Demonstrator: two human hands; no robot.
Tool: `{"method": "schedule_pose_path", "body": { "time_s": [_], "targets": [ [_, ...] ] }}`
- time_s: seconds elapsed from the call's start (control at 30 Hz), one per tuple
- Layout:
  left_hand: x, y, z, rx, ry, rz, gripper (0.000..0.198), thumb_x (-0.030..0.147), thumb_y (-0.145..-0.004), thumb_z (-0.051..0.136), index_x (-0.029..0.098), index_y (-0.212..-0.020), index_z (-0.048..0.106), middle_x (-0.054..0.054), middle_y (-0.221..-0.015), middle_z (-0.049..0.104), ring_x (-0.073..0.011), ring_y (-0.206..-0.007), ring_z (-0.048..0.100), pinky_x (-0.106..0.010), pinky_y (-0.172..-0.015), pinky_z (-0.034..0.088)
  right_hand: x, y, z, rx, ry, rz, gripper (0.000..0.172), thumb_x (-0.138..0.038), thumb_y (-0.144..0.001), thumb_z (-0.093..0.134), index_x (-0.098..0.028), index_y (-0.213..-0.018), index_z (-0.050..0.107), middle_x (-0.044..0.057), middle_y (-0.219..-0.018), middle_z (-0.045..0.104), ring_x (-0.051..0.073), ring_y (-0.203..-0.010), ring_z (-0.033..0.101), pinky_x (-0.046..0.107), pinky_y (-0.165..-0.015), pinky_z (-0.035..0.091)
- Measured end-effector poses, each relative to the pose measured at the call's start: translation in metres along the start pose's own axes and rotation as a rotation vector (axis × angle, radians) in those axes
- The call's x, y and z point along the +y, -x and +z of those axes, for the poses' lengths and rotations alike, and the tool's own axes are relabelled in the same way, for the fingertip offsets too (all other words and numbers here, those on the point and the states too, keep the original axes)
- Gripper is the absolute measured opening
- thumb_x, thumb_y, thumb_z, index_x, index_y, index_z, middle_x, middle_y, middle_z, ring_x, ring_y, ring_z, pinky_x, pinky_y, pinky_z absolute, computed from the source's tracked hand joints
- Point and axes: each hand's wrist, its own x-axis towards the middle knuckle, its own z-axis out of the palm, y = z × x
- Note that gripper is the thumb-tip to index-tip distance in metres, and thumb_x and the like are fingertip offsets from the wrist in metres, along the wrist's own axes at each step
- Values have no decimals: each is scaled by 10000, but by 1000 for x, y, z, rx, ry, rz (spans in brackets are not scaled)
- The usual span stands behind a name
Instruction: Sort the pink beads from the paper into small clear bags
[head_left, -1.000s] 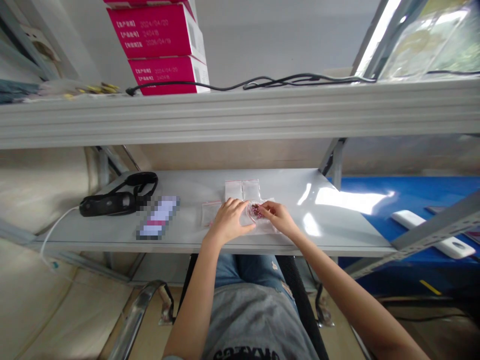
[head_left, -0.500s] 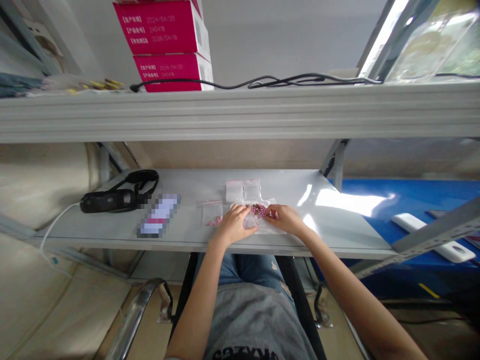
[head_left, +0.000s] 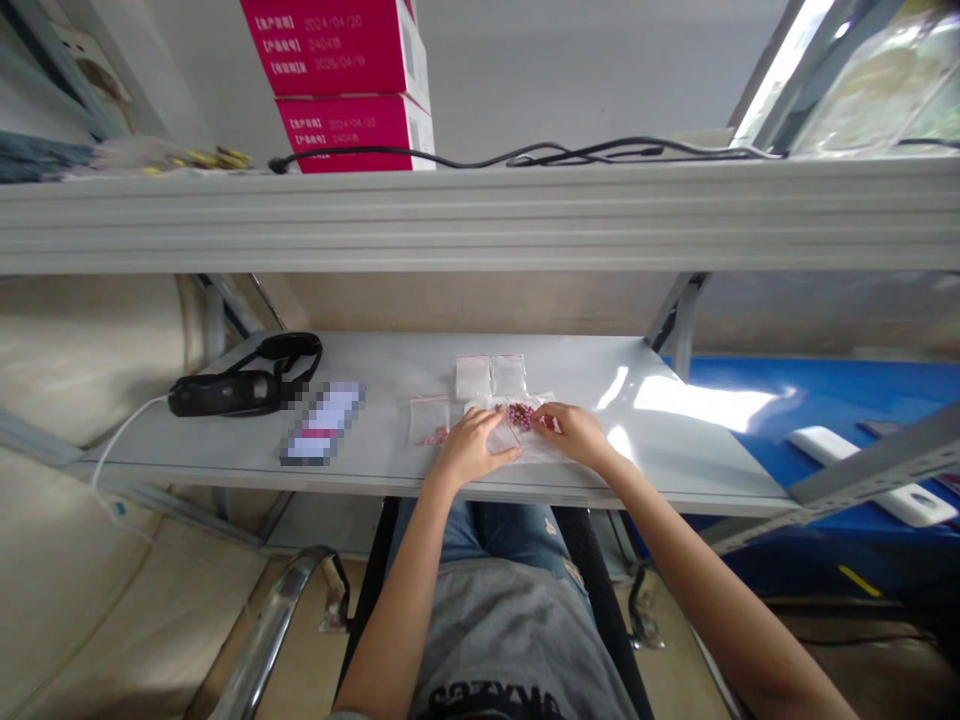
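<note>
A small heap of pink and dark beads (head_left: 520,416) lies on a clear plastic bag (head_left: 536,452) in the middle of the table. On the heap's left side rests my left hand (head_left: 474,447), thumb spread away from the fingers, fingertips on the plastic. My right hand (head_left: 576,435) reaches in from the right with its fingertips bent together at the beads; what they pinch is too small to make out. Left of my hands lies a little zip bag (head_left: 429,412) with a few pink pieces in its bottom. Two more clear zip bags (head_left: 472,377) lie side by side behind the heap.
At the table's left are a phone-like blurred rectangle (head_left: 322,424) and a black strapped device (head_left: 225,393) with a white cable. A shelf (head_left: 480,225) crosses above, carrying pink boxes (head_left: 352,130) and a black cable. A white device (head_left: 870,475) lies on the blue surface at right.
The whole view has shifted slightly. My right fingers have shifted a little at the edge of the beads; my left hand keeps its place on the plastic.
</note>
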Motion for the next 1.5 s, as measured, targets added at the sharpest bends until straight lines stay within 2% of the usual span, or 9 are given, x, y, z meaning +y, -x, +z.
{"method": "schedule_pose_path", "body": {
  "time_s": [0.13, 0.3, 0.47, 0.6, 0.8, 1.3, 1.5],
  "targets": [
    [4, 0, -3, -1, 0, 0, 561, 416, -712, 651, 201, -1214, 525, -107, -1165, 586, -256, -1102, 497, -410, -975, 368, -15, -1, 8, 12, -168, -14, 239, -356, -833, 474, -216, -898, 655, 41, -791, 672, 150, -620, 553, 240, -561, 351],
    [5, 0, -4, 2, 0, -9, 538, 418, -718, 644, 201, -1198, 537, -99, -1164, 588, -249, -1103, 499, -405, -982, 366, -21, -1, 9, -2, -206, -17, 284, -390, -832, 473, -224, -962, 663, 35, -771, 670, 146, -593, 540, 241, -550, 353],
    [5, 0, -3, 8, 18, -17, 538, 416, -701, 662, 203, -1183, 554, -100, -1167, 586, -260, -1113, 487, -404, -980, 367, -1, -2, 4, 62, -116, 46, 222, -334, -816, 490, -221, -902, 661, 41, -801, 676, 149, -621, 559, 239, -564, 357],
    [3, 0, -3, -1, -3, -19, 546, 430, -705, 653, 192, -1185, 553, -104, -1165, 584, -263, -1117, 483, -400, -972, 372, 8, -2, 4, 53, 16, 79, 182, -311, -809, 493, -220, -845, 647, 37, -765, 670, 145, -602, 555, 235, -535, 322],
    [1, 1, -2, -6, 3, -16, 565, 436, -698, 659, 180, -1189, 550, -117, -1173, 578, -274, -1125, 477, -415, -971, 371, 5, -1, 2, -8, 59, 23, 185, -293, -825, 477, -223, -874, 641, 49, -838, 684, 160, -680, 591, 235, -563, 328],
    [2, 1, -2, -37, -148, -11, 580, 457, -721, 637, 173, -1211, 513, -84, -1189, 567, -230, -1128, 479, -364, -973, 396, 2, -1, 8, -30, 138, 21, 195, -318, -821, 505, -211, -887, 654, 48, -826, 688, 153, -681, 595, 225, -574, 339],
    [3, 3, -2, -13, -95, -49, 665, 407, -717, 654, 225, -1295, 379, -71, -1194, 545, -225, -1108, 501, -370, -952, 414, 0, -1, 9, -9, 126, 41, 187, -310, -826, 493, -209, -888, 638, 44, -828, 684, 150, -676, 591, 225, -576, 330]
  ]
}}
